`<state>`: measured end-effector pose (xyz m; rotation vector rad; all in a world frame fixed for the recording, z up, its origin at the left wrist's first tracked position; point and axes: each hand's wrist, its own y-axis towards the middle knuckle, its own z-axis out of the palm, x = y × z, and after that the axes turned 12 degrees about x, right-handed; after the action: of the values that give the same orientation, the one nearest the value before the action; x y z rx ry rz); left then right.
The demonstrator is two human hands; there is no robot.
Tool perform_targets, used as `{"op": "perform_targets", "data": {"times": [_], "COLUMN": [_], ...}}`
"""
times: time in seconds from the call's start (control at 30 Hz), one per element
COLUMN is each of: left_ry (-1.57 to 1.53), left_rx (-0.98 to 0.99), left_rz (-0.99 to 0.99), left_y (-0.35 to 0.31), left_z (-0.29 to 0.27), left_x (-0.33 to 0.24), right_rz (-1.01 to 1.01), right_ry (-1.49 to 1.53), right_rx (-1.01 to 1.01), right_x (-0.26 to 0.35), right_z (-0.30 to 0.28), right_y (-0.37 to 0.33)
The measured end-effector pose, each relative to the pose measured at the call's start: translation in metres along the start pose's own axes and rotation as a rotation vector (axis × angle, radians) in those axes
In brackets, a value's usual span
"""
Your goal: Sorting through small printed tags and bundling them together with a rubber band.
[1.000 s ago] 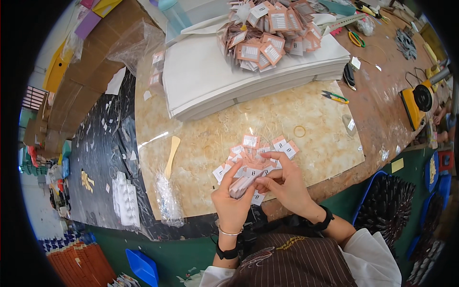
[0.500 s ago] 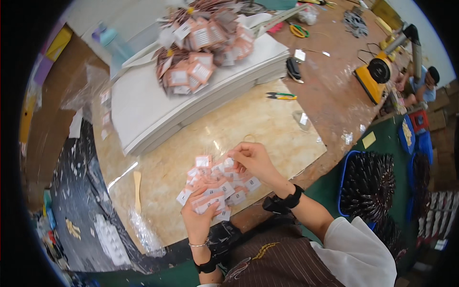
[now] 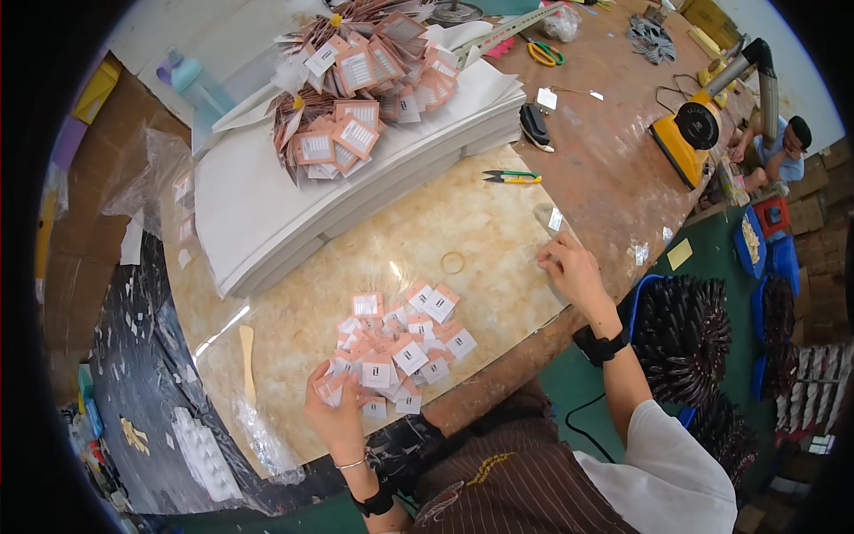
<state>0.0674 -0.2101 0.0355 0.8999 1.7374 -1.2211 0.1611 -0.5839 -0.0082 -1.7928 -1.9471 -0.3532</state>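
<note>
My left hand (image 3: 336,418) is closed on a small pink-and-white card packet (image 3: 329,389) at the near left of a loose pile. The pile of pink and white card packets (image 3: 410,357) spreads across the marbled board (image 3: 338,262). Over the board's right edge, my right hand (image 3: 574,274) is apart from the pile, thumb and fingers drawn together. Whatever its fingertips may pinch is too small to make out. Just beyond those fingers lies a small clear bag with a white label (image 3: 553,217). A thin tan rubber band (image 3: 453,262) rests between the pile and my right hand.
Bundled pink cards (image 3: 356,133) sit on a thick white paper stack (image 3: 267,214) behind. Thread snips (image 3: 512,177) lie beside it. A wooden stick (image 3: 247,365) is at left. Blue crates of dark pieces (image 3: 680,329) stand right; a person (image 3: 783,156) sits beyond.
My right hand has moved from the pile to the board's right edge. My left hand has shifted slightly left and nearer, with a packet in it.
</note>
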Motion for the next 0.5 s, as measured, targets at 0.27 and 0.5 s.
{"op": "perform_targets", "data": {"times": [0.27,0.5], "left_ry": [-0.18,-0.466], "left_rx": [0.074,0.283], "left_rz": [0.079,0.086], "left_y": [-0.007,-0.015], "left_z": [-0.018,-0.006], "left_x": [-0.005,-0.021], "right_rz": [-0.101,-0.263], "right_ry": [0.169,0.897], "right_rx": [-0.106,0.374], "right_x": [0.041,0.181], "right_z": [0.007,0.021], "right_y": [-0.004,-0.035]}}
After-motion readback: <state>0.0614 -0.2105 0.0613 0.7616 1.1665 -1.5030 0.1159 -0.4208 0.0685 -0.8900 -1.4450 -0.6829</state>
